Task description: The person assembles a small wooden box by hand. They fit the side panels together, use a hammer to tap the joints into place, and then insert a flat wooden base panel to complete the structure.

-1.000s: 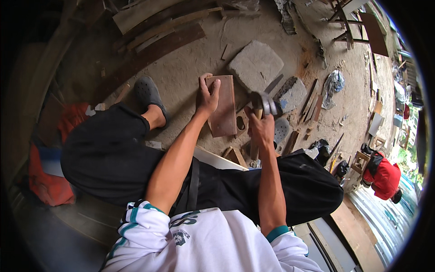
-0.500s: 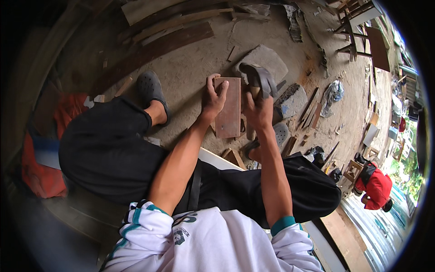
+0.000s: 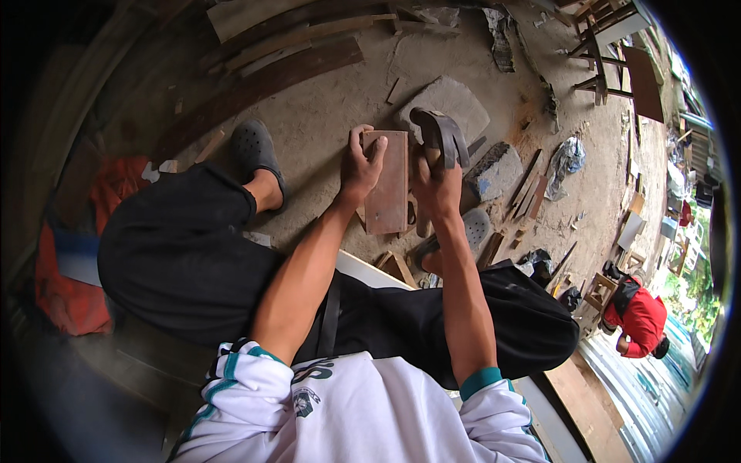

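My left hand (image 3: 361, 168) grips the upper left edge of a reddish-brown wooden board (image 3: 387, 185), its thumb lying on the face. The board is held upright between my knees, and a narrow strip runs along its right side. Just right of the board, my right hand (image 3: 437, 185) is closed around a claw hammer (image 3: 442, 139) close to its dark metal head. The claws point towards me, and part of the handle shows below the hand. The hammer head appears apart from the board.
Beyond the board lies a flat grey stone (image 3: 448, 106), with a rough concrete block (image 3: 495, 171) to its right. Wood offcuts (image 3: 526, 185) and crumpled plastic (image 3: 567, 163) litter the dirt floor. Long planks (image 3: 293, 69) lie far left. A person in red (image 3: 644, 328) is at the right.
The hammer head has tilted slightly in my right hand, so its claws show more clearly. My left hand keeps its hold, and the board has barely shifted.
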`<state>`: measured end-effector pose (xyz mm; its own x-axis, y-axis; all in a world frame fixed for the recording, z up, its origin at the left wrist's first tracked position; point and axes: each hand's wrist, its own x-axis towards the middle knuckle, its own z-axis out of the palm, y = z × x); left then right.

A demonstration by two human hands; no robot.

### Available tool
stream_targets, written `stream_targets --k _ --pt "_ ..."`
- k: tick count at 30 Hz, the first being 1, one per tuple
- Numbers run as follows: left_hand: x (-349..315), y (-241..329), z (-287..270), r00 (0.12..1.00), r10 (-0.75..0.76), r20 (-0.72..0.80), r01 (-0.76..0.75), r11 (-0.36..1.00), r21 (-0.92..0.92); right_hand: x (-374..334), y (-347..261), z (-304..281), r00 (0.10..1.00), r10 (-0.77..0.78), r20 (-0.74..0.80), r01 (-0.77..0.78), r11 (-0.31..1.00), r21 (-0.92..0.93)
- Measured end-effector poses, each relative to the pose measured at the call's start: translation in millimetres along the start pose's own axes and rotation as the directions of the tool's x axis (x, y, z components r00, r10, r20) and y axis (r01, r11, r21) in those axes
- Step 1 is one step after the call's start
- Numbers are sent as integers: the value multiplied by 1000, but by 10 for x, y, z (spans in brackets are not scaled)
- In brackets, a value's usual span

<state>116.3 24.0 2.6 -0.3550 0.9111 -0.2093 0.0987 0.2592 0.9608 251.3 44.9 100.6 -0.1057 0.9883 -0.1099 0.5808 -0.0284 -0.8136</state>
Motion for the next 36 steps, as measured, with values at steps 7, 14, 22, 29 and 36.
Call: stream_targets --k 7,14,22,29,36 --pt "24 57 -26 999 -49 -1 49 999 5 141 -134 11 894 400 200 -396 916 -61" --pt "-4 47 -8 1000 18 17 -18 1000 6 10 100 136 998 -4 55 10 994 -113" --pt "95 -20 64 984 -172 -40 166 978 -130 -51 224 -69 971 241 -2 -239 961 -136" --pt "-149 468 -34 964 -235 -128 223 969 -102 -559 611 -197 920 380 -92 -364 919 154" --pt "-471 988 -386 936 353 19 -333 900 -283 -672 863 -174 893 435 -114 -332 809 485"
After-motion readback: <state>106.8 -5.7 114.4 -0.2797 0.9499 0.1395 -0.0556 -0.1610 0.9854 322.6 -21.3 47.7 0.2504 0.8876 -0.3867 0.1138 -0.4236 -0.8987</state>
